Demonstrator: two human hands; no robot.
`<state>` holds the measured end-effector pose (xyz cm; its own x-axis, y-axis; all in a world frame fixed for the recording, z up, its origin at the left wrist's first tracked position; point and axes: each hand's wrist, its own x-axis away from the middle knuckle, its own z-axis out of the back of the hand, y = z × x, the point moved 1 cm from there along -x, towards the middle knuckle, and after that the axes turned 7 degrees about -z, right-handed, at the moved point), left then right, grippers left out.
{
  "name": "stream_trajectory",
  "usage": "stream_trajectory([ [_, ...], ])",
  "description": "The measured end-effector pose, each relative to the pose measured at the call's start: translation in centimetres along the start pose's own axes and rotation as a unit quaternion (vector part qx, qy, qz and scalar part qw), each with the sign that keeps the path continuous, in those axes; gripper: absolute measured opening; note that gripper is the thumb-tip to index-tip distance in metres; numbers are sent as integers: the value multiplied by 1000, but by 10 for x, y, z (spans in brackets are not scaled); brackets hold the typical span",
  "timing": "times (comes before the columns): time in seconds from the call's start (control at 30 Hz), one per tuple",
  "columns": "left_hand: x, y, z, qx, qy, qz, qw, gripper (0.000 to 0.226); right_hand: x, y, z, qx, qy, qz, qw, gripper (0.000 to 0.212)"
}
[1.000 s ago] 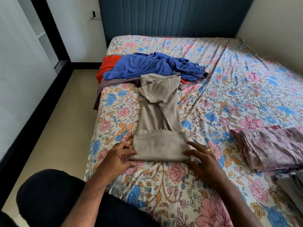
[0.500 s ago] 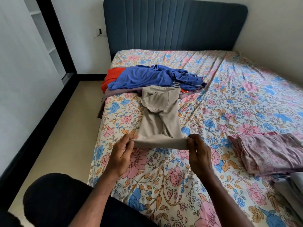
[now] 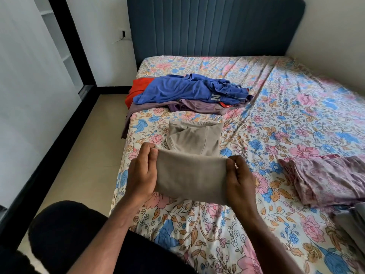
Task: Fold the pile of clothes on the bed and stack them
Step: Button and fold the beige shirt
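Observation:
A beige garment (image 3: 190, 175) is partly folded, its near folded end lifted off the floral bed (image 3: 296, 115). My left hand (image 3: 141, 173) pinches its left edge and my right hand (image 3: 240, 180) pinches its right edge. The garment's far end (image 3: 194, 136) still lies on the sheet beyond my hands. An unfolded pile sits farther back: a blue shirt (image 3: 183, 89) on top, an orange piece (image 3: 136, 89) and a purple-brown piece (image 3: 199, 106) under it. A folded pink patterned garment (image 3: 325, 180) lies on the right.
Grey folded fabric (image 3: 353, 222) shows at the right edge below the pink garment. The dark blue headboard (image 3: 215, 26) stands at the back. The tiled floor (image 3: 79, 165) runs along the bed's left side. My dark-clothed knee (image 3: 65, 234) is at the lower left.
Both hands took the beige garment's near folded end from flat on the sheet, lifted it and carried it toward the far end. The garment now looks shorter.

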<state>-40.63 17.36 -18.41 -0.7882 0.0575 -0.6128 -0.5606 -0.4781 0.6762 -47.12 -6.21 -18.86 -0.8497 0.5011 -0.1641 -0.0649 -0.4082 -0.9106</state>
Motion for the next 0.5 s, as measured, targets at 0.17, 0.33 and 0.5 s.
stream_trajectory([
  [0.17, -24, -10, -43, -77, 77, 18, 994, 27, -26, 0, -25, 55, 117, -5, 992, 19],
  [0.33, -55, -29, -70, -124, 78, 44, 988, 17, -81, 9, -45, 152, 108, 39, 982, 23],
  [0.5, -112, -50, -95, -148, 58, 50, 986, 20, -151, -2, -57, 245, 70, 26, 967, 25],
])
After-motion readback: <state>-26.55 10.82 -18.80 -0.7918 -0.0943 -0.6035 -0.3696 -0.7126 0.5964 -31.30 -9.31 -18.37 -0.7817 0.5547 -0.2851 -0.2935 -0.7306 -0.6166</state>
